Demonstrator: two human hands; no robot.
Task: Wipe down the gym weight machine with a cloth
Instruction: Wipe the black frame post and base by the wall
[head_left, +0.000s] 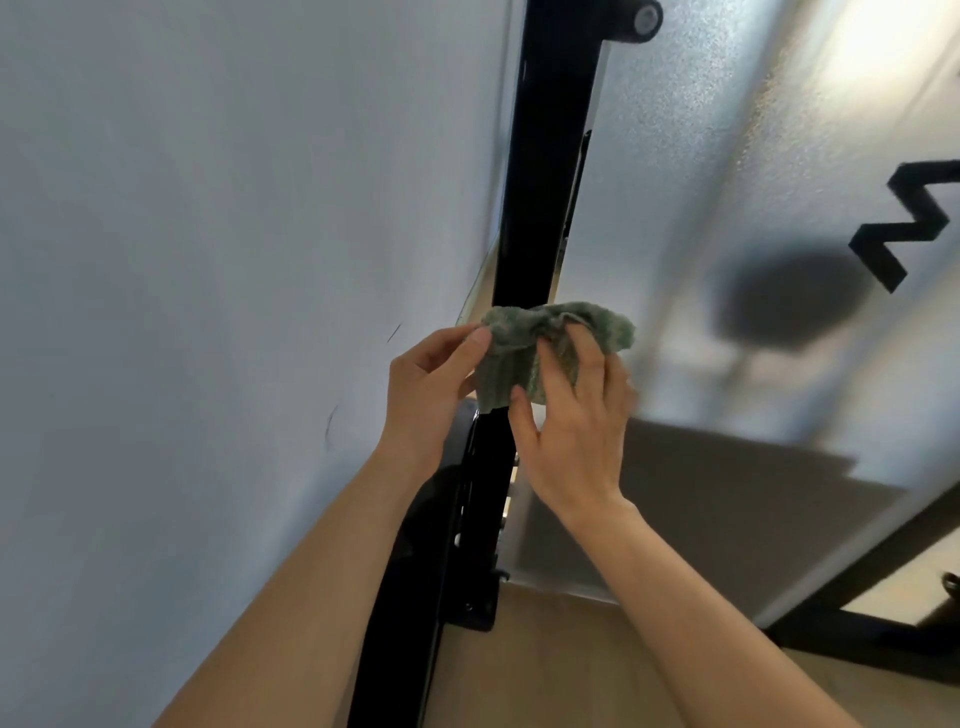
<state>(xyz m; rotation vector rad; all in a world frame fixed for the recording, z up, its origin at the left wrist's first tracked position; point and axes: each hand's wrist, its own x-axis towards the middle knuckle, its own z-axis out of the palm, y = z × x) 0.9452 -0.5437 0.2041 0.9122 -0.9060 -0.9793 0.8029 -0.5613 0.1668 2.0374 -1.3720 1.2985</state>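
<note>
Pinching the left edge of a green cloth (506, 364) between thumb and curled fingers, the left hand (434, 376) sits just left of centre in the frame. The right hand (574, 421) lies over the cloth's right half, its fingers bent into the folds and its thumb against the lower edge, so both hands have hold of it. The cloth is bunched and held against a black upright post (548, 182) of the weight machine, about halfway up the frame. The post runs from the top edge down past the wrists to the bottom. A round bolt head (647, 18) sits at its top, and a black bracket (470, 616) is fixed low on it. A frosted panel (727, 156) with a black zigzag marking (906, 218) fills the right side. A pale wall (208, 260) with a few dark scuffs fills the left. Light wood floor (545, 654) shows at the bottom centre.
</note>
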